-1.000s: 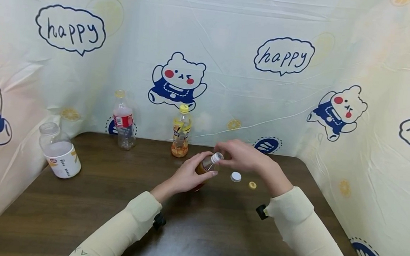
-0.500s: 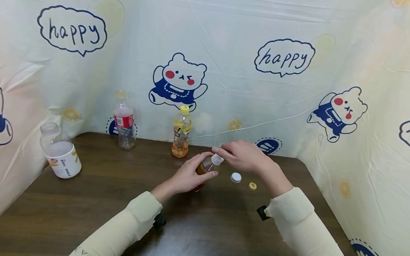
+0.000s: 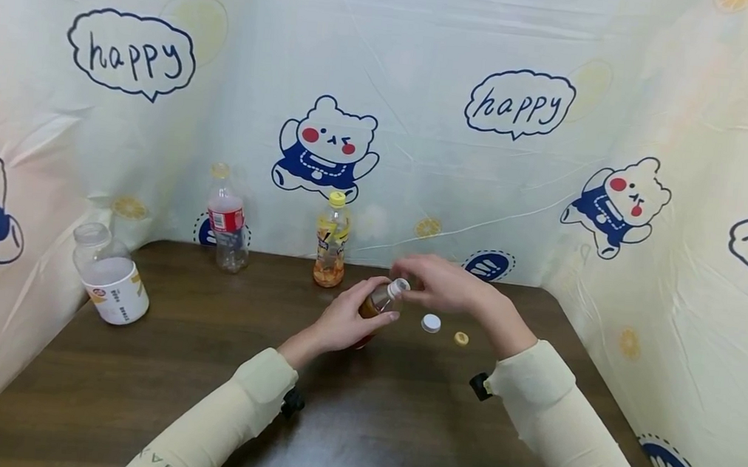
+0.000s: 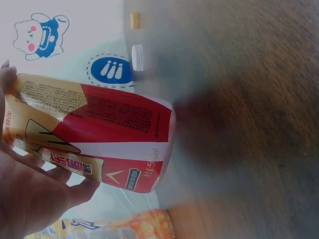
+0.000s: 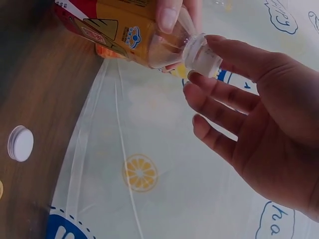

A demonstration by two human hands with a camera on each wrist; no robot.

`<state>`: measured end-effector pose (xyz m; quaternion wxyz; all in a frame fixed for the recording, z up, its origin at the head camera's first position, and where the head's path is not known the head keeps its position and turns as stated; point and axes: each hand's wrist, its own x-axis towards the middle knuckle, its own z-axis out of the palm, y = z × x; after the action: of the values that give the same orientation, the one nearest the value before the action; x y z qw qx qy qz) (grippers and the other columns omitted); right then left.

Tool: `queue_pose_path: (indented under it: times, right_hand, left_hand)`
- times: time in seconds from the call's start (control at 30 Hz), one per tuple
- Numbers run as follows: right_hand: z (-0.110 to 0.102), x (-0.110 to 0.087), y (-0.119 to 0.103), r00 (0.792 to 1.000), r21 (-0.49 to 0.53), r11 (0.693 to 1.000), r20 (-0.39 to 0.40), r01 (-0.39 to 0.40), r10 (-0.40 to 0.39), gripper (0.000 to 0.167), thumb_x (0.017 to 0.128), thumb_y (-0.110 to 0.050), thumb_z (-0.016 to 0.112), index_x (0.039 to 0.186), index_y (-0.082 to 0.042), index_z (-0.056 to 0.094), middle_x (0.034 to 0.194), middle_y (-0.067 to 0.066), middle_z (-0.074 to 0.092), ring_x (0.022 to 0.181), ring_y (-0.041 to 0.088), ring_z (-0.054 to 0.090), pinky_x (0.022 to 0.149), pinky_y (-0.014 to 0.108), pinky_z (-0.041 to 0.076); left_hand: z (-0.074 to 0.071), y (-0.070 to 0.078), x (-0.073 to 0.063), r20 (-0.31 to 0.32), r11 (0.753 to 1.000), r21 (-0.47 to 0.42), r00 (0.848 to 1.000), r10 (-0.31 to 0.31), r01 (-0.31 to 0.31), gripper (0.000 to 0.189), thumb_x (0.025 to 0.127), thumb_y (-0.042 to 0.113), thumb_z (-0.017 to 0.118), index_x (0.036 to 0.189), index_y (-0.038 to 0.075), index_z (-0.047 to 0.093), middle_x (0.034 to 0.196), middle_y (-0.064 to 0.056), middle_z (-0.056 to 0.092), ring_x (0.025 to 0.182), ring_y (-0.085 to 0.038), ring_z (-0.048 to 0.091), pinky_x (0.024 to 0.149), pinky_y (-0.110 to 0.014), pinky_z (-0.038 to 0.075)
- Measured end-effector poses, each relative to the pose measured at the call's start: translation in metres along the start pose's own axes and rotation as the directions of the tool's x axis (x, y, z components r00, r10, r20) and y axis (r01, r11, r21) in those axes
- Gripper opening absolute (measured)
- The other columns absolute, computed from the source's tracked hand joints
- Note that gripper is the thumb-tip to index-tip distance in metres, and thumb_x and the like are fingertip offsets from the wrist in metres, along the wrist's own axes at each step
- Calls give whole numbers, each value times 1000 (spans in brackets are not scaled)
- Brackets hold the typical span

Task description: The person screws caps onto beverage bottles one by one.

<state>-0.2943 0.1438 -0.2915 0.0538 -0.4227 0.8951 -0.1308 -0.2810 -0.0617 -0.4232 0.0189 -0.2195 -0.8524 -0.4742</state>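
Note:
My left hand (image 3: 348,316) grips a plastic drink bottle (image 4: 94,132) with a red and gold label, fingers and thumb wrapped round its upper part. The bottle leans with its neck to the right; whether its base touches the table I cannot tell. At the neck, the thumb and index finger of my right hand (image 5: 279,104) pinch the white bottle cap (image 5: 205,60), while the other fingers are loosely bent beside it. A loose white cap (image 3: 431,323) and a small yellow cap (image 3: 461,338) lie on the table right of the bottle.
On the brown table (image 3: 201,374), a clear bottle with a red label (image 3: 225,220) and a yellow-capped bottle (image 3: 331,244) stand at the back. A lidless clear jar (image 3: 112,281) is at the left. A printed curtain (image 3: 406,169) surrounds the table's back and sides.
My right fingers shift round the cap, the hand rolling over it and then back. The left hand and bottle stay almost where they were.

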Motion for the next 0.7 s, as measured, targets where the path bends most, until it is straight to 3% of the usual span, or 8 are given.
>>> queue_pose_path:
  times: [0.13,0.33,0.5,0.6,0.7]
  right_hand:
    - [4,2,0,997,-56,996,-24,-75,74,16,99,-33,69,105,-18,70,85,-8,67,72,13,59,65,30,52]
    - [10,3,1,983,-193,965,-82,-178,165,37,105,-48,53,90,-21,73,67,-8,59,64,14,55,54,32,43]
    - [7,1,2,977,-163,966,-112,-201,184,39,108,-49,44,109,-22,73,81,-9,65,77,14,61,64,34,50]
    - [2,-2,1,981,-109,979,-103,-174,163,36,107,-45,50,128,-21,65,97,-5,69,85,15,63,72,37,54]
    - [-3,-3,1,989,-70,988,-70,-138,133,46,104,-42,58,144,-20,54,114,0,67,91,16,64,81,39,56]
  left_hand:
    - [1,0,-1,3,1000,5,1000,4,-4,59,95,49,70,147,34,46,138,2,55,116,-20,59,99,-48,53]
    - [2,1,-2,6,1000,0,1000,20,-20,61,95,51,69,149,36,45,140,1,54,117,-19,58,100,-48,52]
    - [3,0,0,-10,1000,6,1000,4,-4,61,95,51,70,148,35,45,140,2,55,118,-21,58,100,-51,51]
    - [3,-1,0,-18,1000,2,1000,-5,5,60,95,50,71,147,35,46,140,1,55,119,-22,58,101,-53,51]
    - [2,-1,0,-23,1000,1,1000,-6,6,60,95,50,70,147,34,46,140,1,55,119,-22,58,101,-53,51]
